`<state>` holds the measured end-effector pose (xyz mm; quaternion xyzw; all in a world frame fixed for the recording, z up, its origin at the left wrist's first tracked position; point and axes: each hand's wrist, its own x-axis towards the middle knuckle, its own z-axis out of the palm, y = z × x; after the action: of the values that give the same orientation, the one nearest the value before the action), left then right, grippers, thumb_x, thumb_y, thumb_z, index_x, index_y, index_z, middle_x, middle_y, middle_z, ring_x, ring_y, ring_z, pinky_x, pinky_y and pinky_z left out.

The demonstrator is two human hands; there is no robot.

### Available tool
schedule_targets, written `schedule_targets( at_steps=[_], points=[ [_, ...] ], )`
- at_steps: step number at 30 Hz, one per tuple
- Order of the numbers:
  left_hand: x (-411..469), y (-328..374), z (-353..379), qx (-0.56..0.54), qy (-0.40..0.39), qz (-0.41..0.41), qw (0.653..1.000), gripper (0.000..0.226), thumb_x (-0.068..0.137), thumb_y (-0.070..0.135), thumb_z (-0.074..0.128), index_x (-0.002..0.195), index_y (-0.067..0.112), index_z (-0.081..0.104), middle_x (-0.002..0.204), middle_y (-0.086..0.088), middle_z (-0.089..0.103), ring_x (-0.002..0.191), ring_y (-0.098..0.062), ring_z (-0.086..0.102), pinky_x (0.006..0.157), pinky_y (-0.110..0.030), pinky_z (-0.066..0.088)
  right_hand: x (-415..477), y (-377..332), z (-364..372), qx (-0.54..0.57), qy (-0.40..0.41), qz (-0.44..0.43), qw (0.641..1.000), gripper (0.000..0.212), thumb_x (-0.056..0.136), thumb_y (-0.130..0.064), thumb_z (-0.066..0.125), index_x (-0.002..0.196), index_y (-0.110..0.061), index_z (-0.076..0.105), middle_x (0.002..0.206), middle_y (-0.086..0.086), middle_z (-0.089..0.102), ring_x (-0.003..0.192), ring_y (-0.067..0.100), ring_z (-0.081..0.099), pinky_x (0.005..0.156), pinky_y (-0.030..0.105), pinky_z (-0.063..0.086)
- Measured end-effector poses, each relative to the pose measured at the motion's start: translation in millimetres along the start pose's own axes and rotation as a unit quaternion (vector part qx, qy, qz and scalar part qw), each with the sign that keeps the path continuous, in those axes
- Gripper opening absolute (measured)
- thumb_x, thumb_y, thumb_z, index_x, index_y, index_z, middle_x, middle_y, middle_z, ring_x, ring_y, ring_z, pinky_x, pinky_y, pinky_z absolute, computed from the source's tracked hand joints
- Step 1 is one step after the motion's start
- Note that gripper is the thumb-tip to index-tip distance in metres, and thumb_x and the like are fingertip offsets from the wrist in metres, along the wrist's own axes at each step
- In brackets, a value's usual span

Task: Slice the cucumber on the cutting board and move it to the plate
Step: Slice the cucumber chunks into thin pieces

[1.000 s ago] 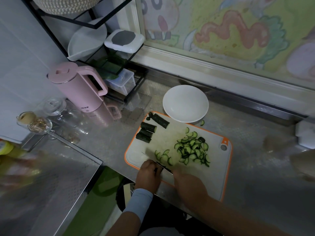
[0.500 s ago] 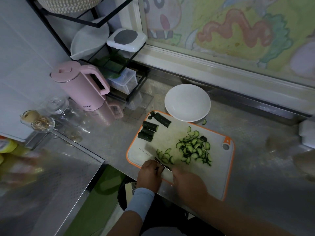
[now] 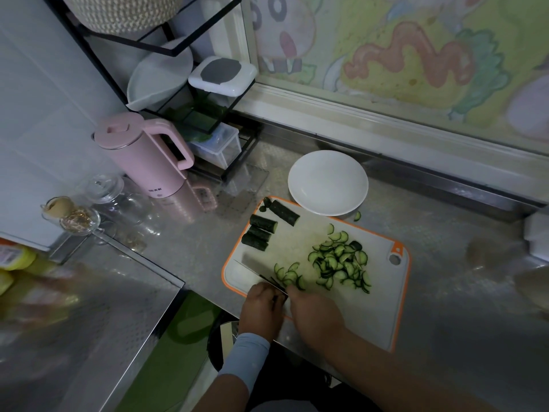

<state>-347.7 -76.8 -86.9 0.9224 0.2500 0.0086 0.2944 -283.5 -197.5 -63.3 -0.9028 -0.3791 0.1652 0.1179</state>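
A white cutting board (image 3: 383, 310) with an orange rim lies on the steel counter. My right hand (image 3: 315, 315) grips the knife (image 3: 255, 270); its blade points up and left across the board's near left corner. Just left of it, my left hand (image 3: 261, 306) holds down a dark cucumber piece (image 3: 277, 297) against the blade. A few fresh slices (image 3: 286, 275) lie beside the blade and a larger pile of slices (image 3: 341, 263) sits mid-board. Several uncut cucumber chunks (image 3: 261, 231) lie at the far left corner. The white plate (image 3: 326, 182) stands beyond the board with nothing on it.
One stray slice (image 3: 357, 216) lies on the counter by the plate. A pink kettle (image 3: 142, 156), glass jars (image 3: 104, 188) and a black rack (image 3: 190, 93) with containers fill the back left. A window ledge (image 3: 416, 138) runs behind the plate.
Both hands stay at the board's near left corner with the knife at the cucumber piece. The small pile of slices beside the blade looks about the same.
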Motion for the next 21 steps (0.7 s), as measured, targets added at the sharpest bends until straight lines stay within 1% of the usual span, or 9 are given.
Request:
schedule_targets(
  at_steps=[2, 4, 6, 10, 13, 16, 17, 19, 21],
  points=[
    [-0.3, 1.7, -1.3, 0.003, 0.001, -0.008, 1.000, 0.010, 0.081, 0.018, 0.069, 0.073, 0.012, 0.069, 0.079, -0.004, 0.059, 0.075, -0.021, 0.057, 0.066, -0.020, 0.041, -3.2, 2.1, -0.5, -0.012, 0.019, 0.000, 1.000, 0.030, 0.094, -0.016, 0.046, 0.123, -0.020, 0.049, 0.096, 0.002, 0.068, 0.085, 0.021, 0.066, 0.061, 0.027, 0.037],
    [-0.4, 3.8, -3.6, 0.006, 0.003, -0.014, 1.000, 0.010, 0.084, 0.021, 0.066, 0.078, 0.014, 0.070, 0.084, -0.003, 0.061, 0.080, -0.018, 0.057, 0.068, -0.017, 0.034, -13.0, 5.4, -2.7, -0.037, 0.043, 0.000, 0.998, 0.033, 0.076, -0.021, 0.072, 0.108, -0.023, 0.062, 0.066, -0.001, 0.065, 0.056, 0.012, 0.063, 0.046, 0.022, 0.039],
    [0.0, 3.6, -4.0, 0.008, 0.010, -0.015, 1.000, 0.010, 0.083, 0.021, 0.067, 0.076, 0.013, 0.069, 0.083, -0.003, 0.061, 0.080, -0.020, 0.057, 0.067, -0.018, 0.034, -23.8, 13.0, 3.0, -0.043, 0.048, -0.017, 0.998, 0.042, 0.056, -0.022, 0.083, 0.092, -0.025, 0.060, 0.046, -0.002, 0.053, 0.036, 0.008, 0.051, 0.034, 0.018, 0.033],
    [-0.5, 2.6, -2.2, 0.013, 0.017, -0.006, 1.000, 0.009, 0.081, 0.017, 0.068, 0.074, 0.011, 0.069, 0.081, -0.005, 0.061, 0.078, -0.024, 0.058, 0.068, -0.022, 0.039, -41.0, 28.1, 5.4, -0.061, 0.048, -0.002, 0.997, 0.040, 0.041, -0.025, 0.090, 0.070, -0.026, 0.063, 0.044, 0.000, 0.051, 0.033, 0.007, 0.049, 0.031, 0.019, 0.032],
    [-0.5, 1.7, -1.5, 0.016, 0.018, -0.002, 1.000, 0.010, 0.081, 0.018, 0.068, 0.074, 0.010, 0.069, 0.082, -0.006, 0.061, 0.079, -0.023, 0.058, 0.068, -0.023, 0.040, -40.7, 28.7, 7.7, -0.061, 0.048, -0.011, 0.997, 0.032, 0.052, -0.026, 0.082, 0.075, -0.025, 0.060, 0.044, -0.001, 0.051, 0.033, 0.009, 0.050, 0.031, 0.019, 0.031],
    [-0.1, -2.7, 2.4, 0.014, 0.012, -0.004, 1.000, 0.014, 0.081, 0.021, 0.068, 0.073, 0.010, 0.069, 0.080, -0.004, 0.060, 0.075, -0.022, 0.059, 0.066, -0.024, 0.044, -28.1, 20.7, 10.2, -0.065, 0.058, -0.013, 0.996, 0.049, 0.042, -0.024, 0.090, 0.085, -0.021, 0.066, 0.045, -0.002, 0.051, 0.035, 0.009, 0.050, 0.032, 0.018, 0.032],
    [-0.2, -4.0, 3.6, 0.014, 0.013, -0.002, 1.000, 0.014, 0.081, 0.021, 0.068, 0.073, 0.010, 0.070, 0.080, -0.004, 0.060, 0.075, -0.022, 0.059, 0.066, -0.024, 0.045, -24.1, 17.4, 10.3, -0.062, 0.055, -0.012, 0.996, 0.052, 0.049, -0.023, 0.088, 0.095, -0.017, 0.066, 0.049, 0.000, 0.055, 0.039, 0.011, 0.054, 0.035, 0.019, 0.037],
    [-0.9, -4.5, 4.1, 0.014, 0.014, 0.003, 1.000, 0.011, 0.079, 0.018, 0.070, 0.072, 0.011, 0.071, 0.079, -0.004, 0.061, 0.076, -0.022, 0.059, 0.067, -0.025, 0.046, -17.4, 7.3, 4.7, -0.027, 0.034, -0.008, 0.999, 0.044, 0.081, -0.021, 0.067, 0.123, -0.014, 0.058, 0.076, 0.005, 0.067, 0.066, 0.019, 0.066, 0.056, 0.028, 0.049],
    [-1.9, -4.4, 4.3, 0.014, 0.017, 0.020, 1.000, 0.006, 0.076, 0.014, 0.072, 0.071, 0.011, 0.071, 0.078, -0.004, 0.060, 0.075, -0.021, 0.059, 0.067, -0.024, 0.046, -8.7, 3.1, 9.7, -0.007, 0.016, -0.003, 1.000, 0.037, 0.096, -0.017, 0.042, 0.133, -0.018, 0.046, 0.099, 0.005, 0.067, 0.088, 0.023, 0.065, 0.071, 0.033, 0.048]
  ],
)
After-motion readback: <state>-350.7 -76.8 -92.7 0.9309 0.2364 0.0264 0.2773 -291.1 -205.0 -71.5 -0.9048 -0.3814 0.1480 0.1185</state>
